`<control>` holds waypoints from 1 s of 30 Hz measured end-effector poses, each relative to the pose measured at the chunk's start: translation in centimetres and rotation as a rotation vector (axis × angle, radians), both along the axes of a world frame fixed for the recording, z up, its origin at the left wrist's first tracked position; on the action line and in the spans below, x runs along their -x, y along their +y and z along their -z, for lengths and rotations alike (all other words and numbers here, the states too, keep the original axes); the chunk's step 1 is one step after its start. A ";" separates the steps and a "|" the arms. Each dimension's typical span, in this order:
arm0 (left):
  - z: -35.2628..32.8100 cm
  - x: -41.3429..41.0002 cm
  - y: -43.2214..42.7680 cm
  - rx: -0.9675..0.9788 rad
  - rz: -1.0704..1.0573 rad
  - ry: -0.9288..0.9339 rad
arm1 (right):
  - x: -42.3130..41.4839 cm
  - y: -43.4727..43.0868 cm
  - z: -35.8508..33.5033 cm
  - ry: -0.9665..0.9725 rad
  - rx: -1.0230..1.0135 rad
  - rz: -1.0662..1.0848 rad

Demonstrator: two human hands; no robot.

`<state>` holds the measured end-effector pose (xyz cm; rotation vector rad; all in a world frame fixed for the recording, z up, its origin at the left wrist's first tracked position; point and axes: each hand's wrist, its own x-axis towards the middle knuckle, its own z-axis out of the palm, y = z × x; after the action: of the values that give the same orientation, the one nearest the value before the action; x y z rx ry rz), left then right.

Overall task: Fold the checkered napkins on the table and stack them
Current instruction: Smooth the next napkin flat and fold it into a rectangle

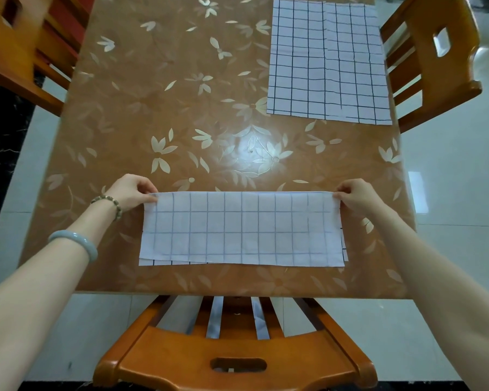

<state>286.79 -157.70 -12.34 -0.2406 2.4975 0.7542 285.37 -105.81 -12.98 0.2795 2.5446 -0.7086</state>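
Note:
A white checkered napkin (pixel 242 228) lies near the table's front edge, folded once into a long strip with its fold on the far side. My left hand (pixel 132 190) pinches the strip's far left corner. At the far right corner, my right hand (pixel 356 193) pinches the cloth the same way. The lower layer peeks out along the near edge. More checkered napkins (pixel 326 60) lie spread flat at the far right of the table, overlapping; I cannot tell how many.
The table (pixel 181 108) wears a brown flowered cover. One wooden chair (pixel 237 348) stands tucked at the near edge, another (pixel 20 43) at the left, a third (pixel 432 57) at the right. Pale tiled floor surrounds it.

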 end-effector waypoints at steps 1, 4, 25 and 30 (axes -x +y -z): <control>0.0 0.1 0.1 -0.008 0.000 -0.006 | 0.1 0.0 0.1 -0.003 -0.001 -0.004; -0.1 0.2 0.3 -0.046 -0.006 -0.034 | 0.3 -0.1 0.1 -0.017 0.056 0.021; 0.9 0.1 0.5 -0.036 -0.073 0.025 | 0.6 0.0 0.1 -0.018 0.429 0.380; 1.0 -0.1 0.6 -0.045 -0.093 0.023 | 0.7 -0.6 -0.2 0.019 0.433 0.369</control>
<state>286.88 -157.13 -13.30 -0.3353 2.5022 0.8549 284.71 -106.36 -12.73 0.5977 2.2994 -1.3769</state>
